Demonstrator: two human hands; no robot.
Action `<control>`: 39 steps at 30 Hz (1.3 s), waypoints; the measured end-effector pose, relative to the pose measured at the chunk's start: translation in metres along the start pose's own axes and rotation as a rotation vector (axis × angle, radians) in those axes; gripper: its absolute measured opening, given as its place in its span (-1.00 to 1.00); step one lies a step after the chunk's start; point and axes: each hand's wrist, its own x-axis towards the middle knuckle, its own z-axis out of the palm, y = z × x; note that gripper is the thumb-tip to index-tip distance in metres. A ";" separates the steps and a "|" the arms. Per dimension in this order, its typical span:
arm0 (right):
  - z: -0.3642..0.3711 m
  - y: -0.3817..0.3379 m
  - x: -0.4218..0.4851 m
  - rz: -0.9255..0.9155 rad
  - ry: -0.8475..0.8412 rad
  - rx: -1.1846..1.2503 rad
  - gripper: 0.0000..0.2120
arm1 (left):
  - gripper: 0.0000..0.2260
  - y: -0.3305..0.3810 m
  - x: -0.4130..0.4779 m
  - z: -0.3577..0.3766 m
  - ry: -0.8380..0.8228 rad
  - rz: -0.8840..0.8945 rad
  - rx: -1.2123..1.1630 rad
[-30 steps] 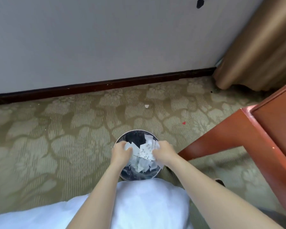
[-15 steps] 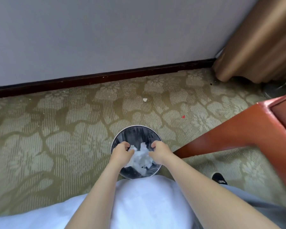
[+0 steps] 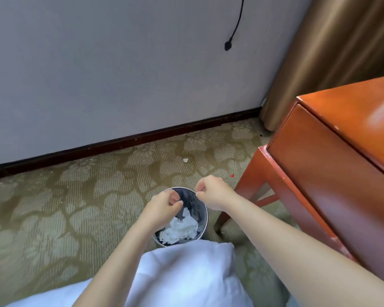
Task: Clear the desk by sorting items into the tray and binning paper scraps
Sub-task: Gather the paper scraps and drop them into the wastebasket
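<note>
My left hand [image 3: 162, 206] and right hand [image 3: 213, 193] hover over the round, shiny metal bin [image 3: 194, 201], fingers curled in, holding nothing. Crumpled white paper scraps [image 3: 180, 229] lie heaped inside it. The bin stands on ribbed, patterned carpet [image 3: 53, 207] beside the glossy wooden desk [image 3: 341, 165].

A black cable [image 3: 236, 25] hangs near a tan curtain [image 3: 341, 52].

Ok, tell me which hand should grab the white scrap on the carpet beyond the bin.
Right, probably. The right hand sits at the far rim of the bin, nearer the white scrap; the left hand hangs farther back over it. Both look empty.
</note>
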 end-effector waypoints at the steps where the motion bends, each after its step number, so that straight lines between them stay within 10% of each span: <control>1: -0.010 -0.004 -0.010 -0.023 0.024 -0.015 -0.81 | -0.76 0.011 -0.008 -0.010 0.003 0.034 0.024; 19: -0.187 -0.004 -0.252 -0.254 0.388 -0.251 -0.75 | -0.75 0.240 -0.173 -0.094 0.005 0.531 0.422; 39: -0.224 0.223 -0.452 0.204 0.276 -0.199 -0.68 | -0.63 0.398 -0.208 0.084 -0.140 0.956 0.565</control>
